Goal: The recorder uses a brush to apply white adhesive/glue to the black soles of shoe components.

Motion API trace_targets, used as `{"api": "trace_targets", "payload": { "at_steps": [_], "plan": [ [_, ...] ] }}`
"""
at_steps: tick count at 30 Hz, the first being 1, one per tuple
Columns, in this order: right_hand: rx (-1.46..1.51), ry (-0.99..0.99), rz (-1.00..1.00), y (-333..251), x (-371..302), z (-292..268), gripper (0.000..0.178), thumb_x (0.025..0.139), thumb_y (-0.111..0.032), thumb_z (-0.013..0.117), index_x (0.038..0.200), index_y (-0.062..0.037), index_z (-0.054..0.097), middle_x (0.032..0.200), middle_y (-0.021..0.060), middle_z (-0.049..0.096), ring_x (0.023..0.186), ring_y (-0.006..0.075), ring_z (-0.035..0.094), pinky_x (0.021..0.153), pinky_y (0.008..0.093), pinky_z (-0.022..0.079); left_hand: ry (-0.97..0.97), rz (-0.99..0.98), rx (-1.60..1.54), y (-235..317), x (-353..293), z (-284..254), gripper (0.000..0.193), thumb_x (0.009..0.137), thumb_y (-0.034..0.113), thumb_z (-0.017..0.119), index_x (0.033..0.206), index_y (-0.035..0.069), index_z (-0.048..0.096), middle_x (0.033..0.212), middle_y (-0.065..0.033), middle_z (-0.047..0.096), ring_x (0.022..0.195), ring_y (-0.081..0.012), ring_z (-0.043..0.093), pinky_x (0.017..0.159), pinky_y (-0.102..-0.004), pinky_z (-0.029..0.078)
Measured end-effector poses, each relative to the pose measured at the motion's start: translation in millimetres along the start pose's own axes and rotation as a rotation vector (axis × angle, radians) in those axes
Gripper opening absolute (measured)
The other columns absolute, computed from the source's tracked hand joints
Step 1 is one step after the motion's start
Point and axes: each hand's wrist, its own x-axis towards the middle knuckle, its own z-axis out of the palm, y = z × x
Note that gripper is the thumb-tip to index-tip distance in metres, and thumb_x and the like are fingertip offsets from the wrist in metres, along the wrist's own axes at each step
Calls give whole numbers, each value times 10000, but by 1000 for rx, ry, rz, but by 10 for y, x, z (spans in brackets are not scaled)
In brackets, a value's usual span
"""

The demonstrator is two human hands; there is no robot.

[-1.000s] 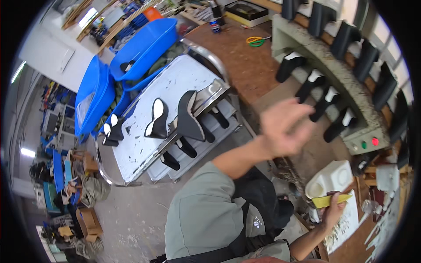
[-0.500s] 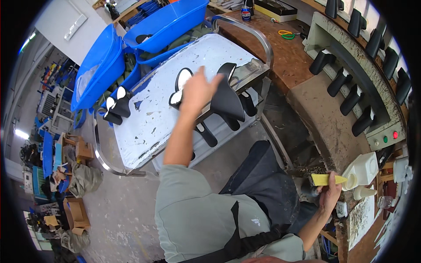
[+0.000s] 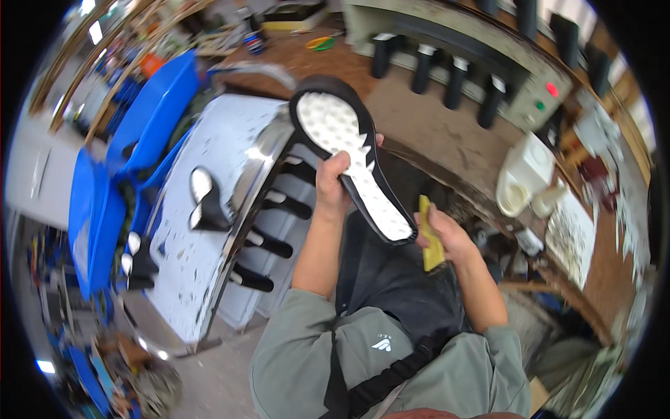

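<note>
Workbench (image 3: 422,119): white container (image 3: 534,160), cream-coloured inside | left hand (image 3: 333,185) clasping sole (image 3: 328,115) | right hand (image 3: 450,236) pinching yellow strip (image 3: 432,248)

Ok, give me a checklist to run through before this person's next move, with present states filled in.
1. Left hand gripping the black sole: ok.
2. White side of the sole in view: ok.
3. Right hand free: not ok, it holds the yellow tool.
4. Yellow tool apart from the sole: cannot tell, they look close together.
5. White container on the bench: ok.
</note>
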Motion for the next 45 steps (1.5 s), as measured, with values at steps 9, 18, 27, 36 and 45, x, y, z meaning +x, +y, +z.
{"api": "trace_targets", "payload": {
  "at_steps": [9,18,27,36,45],
  "plan": [
    [-596,390,-53,-248,-569,-448,425,784,-402,728,696,-14,579,591,25,550,566,92,522,505,255,396,-49,-368,232,-973,-313,564,953,588,329,879,1330,7,375,1265,-104,476,1180,-232,468,1018,-375,361],
    [-107,1013,-680,-507,-1229,-1511,289,888,-201,634,1043,42,604,771,92,665,644,123,622,584,247,507,-390,-59,1294,-1801,-267,500,586,793,406,687,1256,77,546,1238,-131,565,1163,-324,509,1010,-405,371],
    [-716,1175,-537,-418,-988,-1697,171,868,-121,654,961,21,673,801,57,660,637,76,589,538,230,470,-477,-7,1252,-2070,-331,479,396,765,138,708,1105,-12,570,1022,-124,630,926,-196,620,832,-331,501],
    [-860,1124,-540,-420,-925,-1751,156,853,-89,658,961,22,674,806,85,654,621,109,615,520,239,481,-389,-40,1363,-2110,-532,342,369,801,89,631,1135,-57,577,1002,-138,654,837,-225,656,767,-297,531],
    [-374,1099,-483,-411,-954,-1775,144,849,-95,670,930,23,685,747,39,656,552,60,562,499,206,450,-253,145,1043,-2200,-532,406,701,623,117,848,1220,-29,510,1190,-173,573,1047,-245,598,908,-337,484]
  ]
}}
